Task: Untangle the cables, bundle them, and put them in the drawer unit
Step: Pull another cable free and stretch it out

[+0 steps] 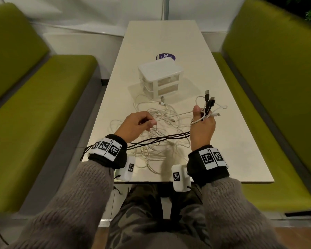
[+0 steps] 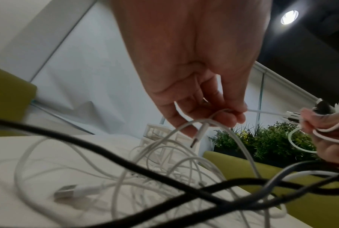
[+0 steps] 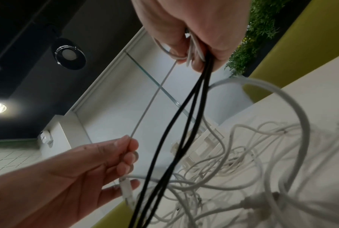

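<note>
A tangle of white cables (image 1: 158, 133) lies on the cream table (image 1: 232, 123) in front of a small white drawer unit (image 1: 161, 76). My right hand (image 1: 202, 123) is raised and grips a bunch of cable ends, black and white, with black plugs (image 1: 209, 99) sticking up. Two black cables (image 1: 160, 140) run from it leftward off the table edge. My left hand (image 1: 138, 125) pinches a thin white cable (image 1: 172, 116) that stretches taut to the right hand. In the left wrist view the fingertips (image 2: 234, 118) pinch that cable and a white plug (image 2: 198, 135) dangles below.
Green benches (image 1: 43, 105) flank the table on both sides. A round purple sticker (image 1: 164, 56) sits behind the drawer unit. The far half of the table (image 1: 162, 36) holds nothing else. A white wall closes the far end.
</note>
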Demonstrator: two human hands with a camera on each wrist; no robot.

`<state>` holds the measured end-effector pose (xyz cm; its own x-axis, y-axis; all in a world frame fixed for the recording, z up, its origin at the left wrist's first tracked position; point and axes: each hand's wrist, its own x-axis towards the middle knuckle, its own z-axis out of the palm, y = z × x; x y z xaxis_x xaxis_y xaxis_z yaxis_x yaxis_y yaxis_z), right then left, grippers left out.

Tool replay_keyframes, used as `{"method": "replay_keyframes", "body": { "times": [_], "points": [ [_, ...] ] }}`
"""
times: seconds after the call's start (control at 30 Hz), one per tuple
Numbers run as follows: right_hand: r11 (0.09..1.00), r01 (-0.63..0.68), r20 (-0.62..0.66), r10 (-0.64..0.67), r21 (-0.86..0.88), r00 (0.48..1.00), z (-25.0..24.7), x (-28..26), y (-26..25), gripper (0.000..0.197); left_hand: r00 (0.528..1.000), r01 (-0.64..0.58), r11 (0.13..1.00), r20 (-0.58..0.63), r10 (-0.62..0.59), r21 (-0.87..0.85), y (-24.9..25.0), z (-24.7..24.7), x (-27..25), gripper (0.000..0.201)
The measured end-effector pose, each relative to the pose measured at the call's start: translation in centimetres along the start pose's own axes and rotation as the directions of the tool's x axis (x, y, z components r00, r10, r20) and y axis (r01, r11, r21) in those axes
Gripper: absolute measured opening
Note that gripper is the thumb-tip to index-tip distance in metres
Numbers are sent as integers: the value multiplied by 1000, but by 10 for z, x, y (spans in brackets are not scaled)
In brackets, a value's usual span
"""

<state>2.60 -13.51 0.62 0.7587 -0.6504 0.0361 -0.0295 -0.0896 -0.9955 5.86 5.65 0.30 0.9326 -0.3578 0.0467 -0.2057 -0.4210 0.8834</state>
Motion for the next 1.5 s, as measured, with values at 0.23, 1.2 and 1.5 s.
{"method": "replay_keyframes", "body": {
  "times": [0.23, 1.2, 1.5],
  "points": [
    [980, -113, -24, 118, 166, 993, 0, -3, 5, 30, 1000, 11, 998, -20, -10, 64, -4, -3, -5, 15],
    [947, -190, 512, 32, 259, 858, -14, -23, -10, 21, 839, 333, 925, -505, -203, 181, -12, -55, -76, 27],
    [832, -400, 512, 169, 384, 842, -11, -35, -20, 26, 501, 831, 498, -722, -477, 247, -56, -110, -114, 28]
  ]
}}
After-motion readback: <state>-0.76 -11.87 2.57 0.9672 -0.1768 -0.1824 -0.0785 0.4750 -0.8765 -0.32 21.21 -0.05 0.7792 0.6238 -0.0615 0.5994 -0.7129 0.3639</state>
